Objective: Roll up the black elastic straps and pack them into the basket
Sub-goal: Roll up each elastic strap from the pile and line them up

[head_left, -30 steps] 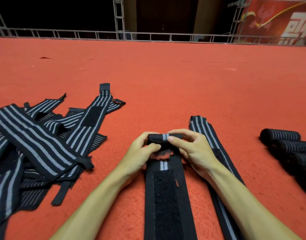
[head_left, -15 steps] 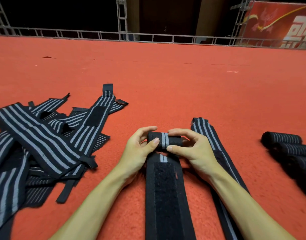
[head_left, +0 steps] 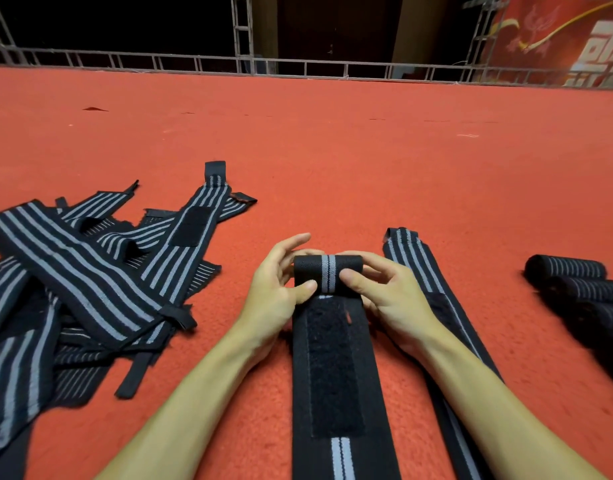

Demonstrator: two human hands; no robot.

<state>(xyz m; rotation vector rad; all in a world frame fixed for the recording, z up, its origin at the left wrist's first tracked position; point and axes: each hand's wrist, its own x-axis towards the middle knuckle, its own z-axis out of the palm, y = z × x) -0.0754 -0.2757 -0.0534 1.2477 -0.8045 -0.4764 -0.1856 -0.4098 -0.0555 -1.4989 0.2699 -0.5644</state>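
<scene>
The red carpet [head_left: 332,150] carried everything, and on that scale nothing had shifted. The loose pile of unrolled straps [head_left: 73,271] lay at the left as it had a second earlier. The finished rolls [head_left: 575,282] sat in their cluster at the right edge, well apart from the hands. A spare flat strap [head_left: 422,268] lay just beside the right forearm. No basket showed anywhere in view, so packing was judged to be some way off. The change was all in the black elastic strap [head_left: 332,393] stretched between the forearms toward the person. A second before, only a thin first fold had been turned over at its far end. Now that end had become a plump roll [head_left: 327,275] with the grey double stripe wrapped across its face, drawn nearer along the strap. The short length of bare webbing that had separated it from the fuzzy fastening patch [head_left: 332,368] was almost used up. The left hand [head_left: 273,299] gripped the roll's left end, thumb pressed on its near face and fingers curved round behind. The right hand [head_left: 391,299] held the other end the same way, thumb on the front. By this reading the rolling was well started but far from complete, since most of the strap's length lay flat and the patch would have to be wound in next.
</scene>
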